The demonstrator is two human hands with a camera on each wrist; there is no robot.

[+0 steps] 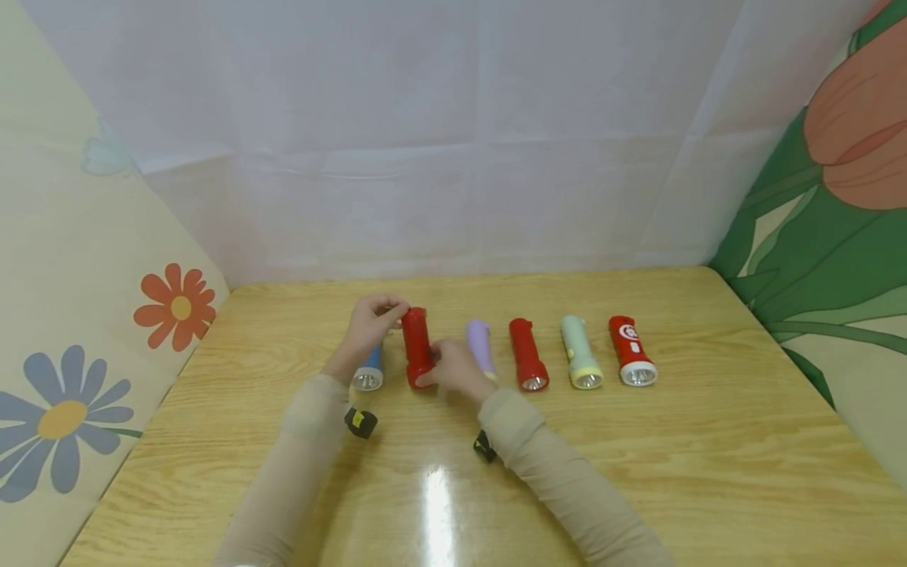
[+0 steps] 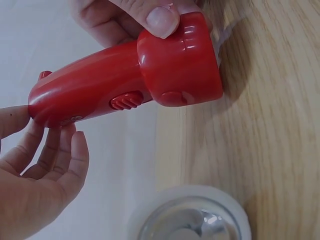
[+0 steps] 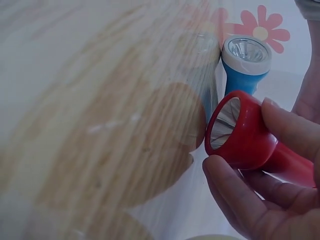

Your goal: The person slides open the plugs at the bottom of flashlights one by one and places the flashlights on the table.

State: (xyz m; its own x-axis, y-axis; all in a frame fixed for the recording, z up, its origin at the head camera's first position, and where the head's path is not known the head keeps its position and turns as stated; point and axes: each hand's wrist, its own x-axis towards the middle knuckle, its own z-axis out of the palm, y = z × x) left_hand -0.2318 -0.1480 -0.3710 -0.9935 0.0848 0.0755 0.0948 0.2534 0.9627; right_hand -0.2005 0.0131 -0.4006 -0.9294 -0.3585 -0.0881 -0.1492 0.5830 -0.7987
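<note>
A red flashlight [image 1: 416, 339] is held between both hands, tilted with its lens end low, close over the wooden table. My left hand [image 1: 372, 321] pinches the tail end between thumb and fingertips. Around the wide head, my right hand [image 1: 457, 366] curls its thumb and fingers. The left wrist view shows the ribbed switch [image 2: 127, 100] along the flashlight's side. In the right wrist view the reflector [image 3: 226, 123] inside the red head is visible. A blue flashlight [image 1: 370, 364] with a white rim lies beside the left hand, partly hidden by it.
To the right lie a purple flashlight [image 1: 479, 342], partly behind the right hand, a second red one [image 1: 526, 350], a mint green one [image 1: 577, 342] and a red-and-white one [image 1: 631, 346]. They form a row on the table [image 1: 673, 472]. A white cloth [image 1: 453, 197] hangs behind.
</note>
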